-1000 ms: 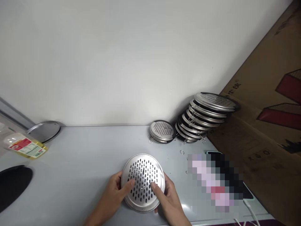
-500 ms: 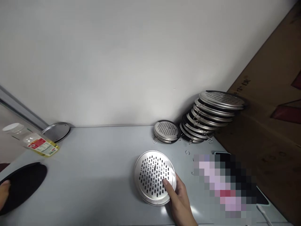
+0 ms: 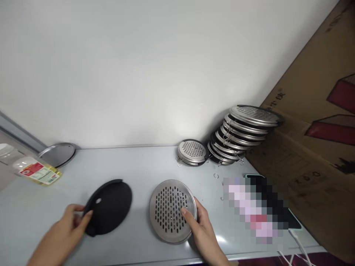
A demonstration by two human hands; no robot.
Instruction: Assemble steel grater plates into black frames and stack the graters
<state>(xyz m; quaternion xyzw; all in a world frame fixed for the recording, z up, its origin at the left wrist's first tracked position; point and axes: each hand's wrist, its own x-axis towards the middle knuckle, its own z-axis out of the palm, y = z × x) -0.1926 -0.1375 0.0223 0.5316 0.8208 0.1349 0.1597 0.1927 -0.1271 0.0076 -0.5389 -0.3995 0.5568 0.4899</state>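
Note:
Pinched at its left rim, a black round disc (image 3: pixel 112 208) with a raised edge is in my left hand (image 3: pixel 68 229); a small pale spot shows on its face. My right hand (image 3: pixel 203 231) grips a round metal grater plate (image 3: pixel 169 201) by its right side, thumb on top of the slotted face and the other fingers beneath. The two pieces are apart, side by side above the grey table (image 3: pixel 133 166). Behind them lies a small stack of similar slotted metal discs (image 3: pixel 192 150) with black edging and wire rings.
A tall leaning stack of metal and black discs (image 3: pixel 244 129) stands against a cardboard box (image 3: pixel 299 159) at right. A loose ring (image 3: pixel 216 176) and a phone-like device (image 3: pixel 294 220) beside a blurred patch lie nearby. At left are a plain metal disc (image 3: pixel 58 153) and a yellow-liquid bottle (image 3: pixel 40 171).
My left hand has brought the black disc rightward from the far left edge, close to the grater plate. The right hand still holds the plate, and the view has shifted slightly.

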